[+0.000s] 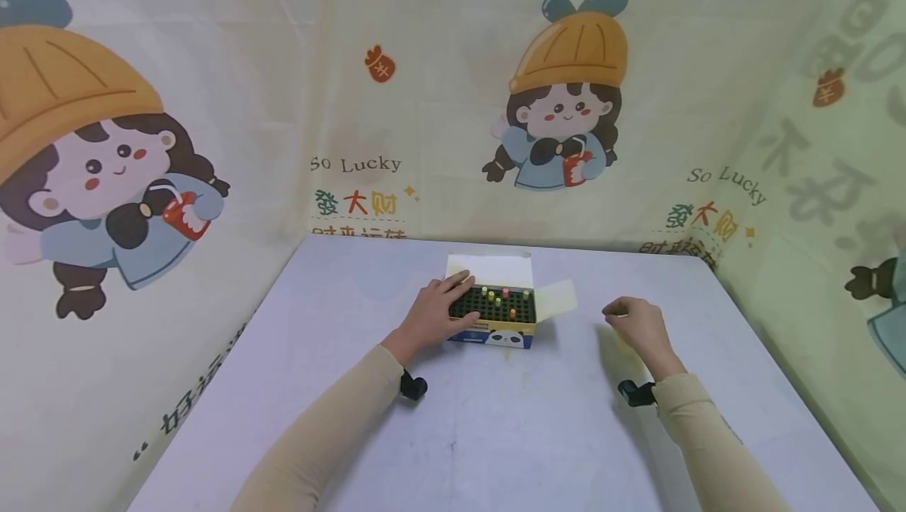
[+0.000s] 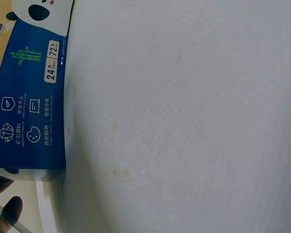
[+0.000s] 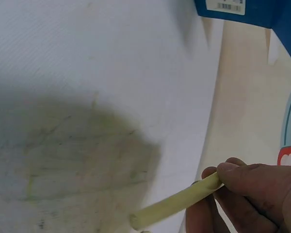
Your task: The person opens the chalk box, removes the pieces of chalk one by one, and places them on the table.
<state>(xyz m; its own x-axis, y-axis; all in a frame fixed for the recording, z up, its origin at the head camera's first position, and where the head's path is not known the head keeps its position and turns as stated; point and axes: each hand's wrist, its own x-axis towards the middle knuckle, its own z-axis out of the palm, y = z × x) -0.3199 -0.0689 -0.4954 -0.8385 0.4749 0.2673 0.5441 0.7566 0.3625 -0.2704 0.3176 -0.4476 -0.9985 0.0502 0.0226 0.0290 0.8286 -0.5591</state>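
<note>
An open chalk box with a panda on its front stands on the table, its dark holder dotted with several coloured chalk ends. My left hand rests on the box's left part with fingers spread over it; the left wrist view shows the box's blue side. To the right of the box, my right hand is held over the table. In the right wrist view the thumb and fingers of my right hand pinch one end of a pale yellow chalk stick.
The box's white lid stands up behind it, and a side flap sticks out to the right. Yellowish marks and dark smudges are on the white table. A printed cloth hangs behind.
</note>
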